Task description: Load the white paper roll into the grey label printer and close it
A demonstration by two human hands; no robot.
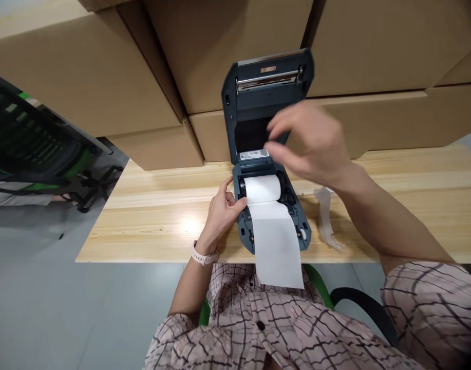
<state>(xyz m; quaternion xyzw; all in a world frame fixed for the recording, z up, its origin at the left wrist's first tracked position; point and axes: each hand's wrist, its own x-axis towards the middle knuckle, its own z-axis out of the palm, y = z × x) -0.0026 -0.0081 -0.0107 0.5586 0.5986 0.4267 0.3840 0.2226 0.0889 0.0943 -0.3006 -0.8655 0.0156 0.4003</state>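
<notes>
A dark grey label printer (241, 228) stands on the table with its lid (229, 121) raised. Inside its base sits a white label roll (262, 188). From the roll a strip of white labels (279, 246) runs over the printer's front and hangs past the table edge. My left hand (222, 211) grips the left side of the base, its thumb on the rim beside the roll. My right hand (310, 141), blurred by motion, is in the air in front of the lid's right side. Its thumb and fingers are apart, with nothing seen between them.
Large cardboard boxes (235, 56) form a wall along the back of the wooden table (150, 221). A crumpled translucent strip (325, 218) lies right of the printer. At far left stands a black and green office chair (31, 139), with part of a person near it.
</notes>
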